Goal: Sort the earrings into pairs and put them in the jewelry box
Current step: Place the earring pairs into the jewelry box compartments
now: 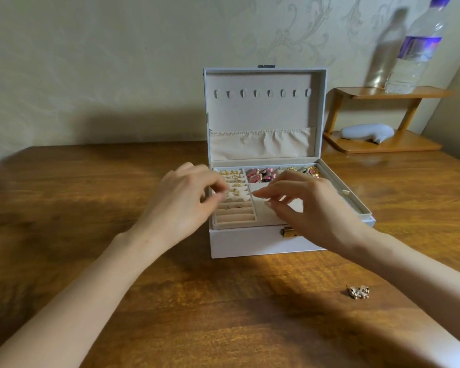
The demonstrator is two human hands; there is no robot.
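The left hand (183,200) hovered over the open jewelry box (250,243) at 12 o'clock, fingertips pinched, perhaps on a stud; blur hid it. The right hand (306,205) hung loosely spread, holding nothing. Loose earrings (359,292) lay on the surface (91,187) at 4 o'clock.

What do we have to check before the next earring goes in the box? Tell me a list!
1. Jewelry box lid open: ok, it stands upright.
2. Empty slots in the roll section: ok, the front rows are bare.
3. Table free of earrings: not ok, loose earrings lie near the right forearm.
4. Left hand holding an earring: cannot tell, its fingers are curled and blurred.
5. Right hand free: ok, its fingers are relaxed over the box and nothing shows in them.
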